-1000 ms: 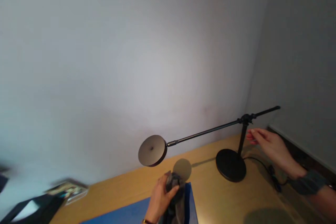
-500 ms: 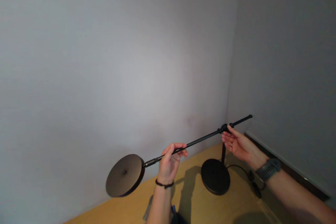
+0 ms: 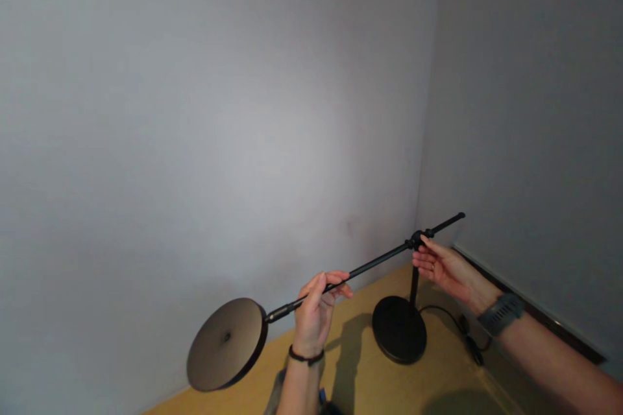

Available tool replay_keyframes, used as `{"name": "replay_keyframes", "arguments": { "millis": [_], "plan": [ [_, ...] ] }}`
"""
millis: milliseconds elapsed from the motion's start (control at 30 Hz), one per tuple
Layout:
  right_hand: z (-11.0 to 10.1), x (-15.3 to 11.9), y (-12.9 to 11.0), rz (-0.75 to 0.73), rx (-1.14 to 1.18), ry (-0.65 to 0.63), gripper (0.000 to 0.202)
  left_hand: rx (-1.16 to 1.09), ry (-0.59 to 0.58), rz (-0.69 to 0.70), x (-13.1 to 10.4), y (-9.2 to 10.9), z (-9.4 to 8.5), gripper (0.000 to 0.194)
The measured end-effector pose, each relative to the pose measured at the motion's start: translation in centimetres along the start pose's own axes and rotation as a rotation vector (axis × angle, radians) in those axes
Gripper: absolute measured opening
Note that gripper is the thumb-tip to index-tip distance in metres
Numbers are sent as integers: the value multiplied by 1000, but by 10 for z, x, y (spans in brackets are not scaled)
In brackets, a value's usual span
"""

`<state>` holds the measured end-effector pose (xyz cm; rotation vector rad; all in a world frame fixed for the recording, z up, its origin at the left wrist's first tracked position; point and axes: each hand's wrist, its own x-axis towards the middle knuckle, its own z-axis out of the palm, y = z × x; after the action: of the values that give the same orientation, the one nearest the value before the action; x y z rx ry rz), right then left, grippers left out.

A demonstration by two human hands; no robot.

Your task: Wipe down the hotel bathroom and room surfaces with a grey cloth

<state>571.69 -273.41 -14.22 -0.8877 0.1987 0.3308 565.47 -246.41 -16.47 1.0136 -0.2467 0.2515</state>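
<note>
So the black desk lamp (image 3: 379,260) is standing on the wooden table (image 3: 384,386) by the wall corner. Left hand (image 3: 314,312) has its fingers curled round the arm; right hand (image 3: 446,272) has its thumb at the joint, can't tell if it's gripping. Lamp head (image 3: 221,347) sits a bit lower than half a second ago.

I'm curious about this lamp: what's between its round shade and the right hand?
In the head view, the black rod, with the left hand holding it.
</note>
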Motion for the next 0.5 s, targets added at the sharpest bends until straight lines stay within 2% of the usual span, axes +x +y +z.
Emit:
{"name": "replay_keyframes", "arguments": {
  "millis": [300,500],
  "plan": [
    [16,-8,-11,86,82,47,28,-23,-5,6,1,-3,1,26],
    [11,-6,-10,107,46,37,29,-35,9,1,-1,-2,2,26]
  ]
}}
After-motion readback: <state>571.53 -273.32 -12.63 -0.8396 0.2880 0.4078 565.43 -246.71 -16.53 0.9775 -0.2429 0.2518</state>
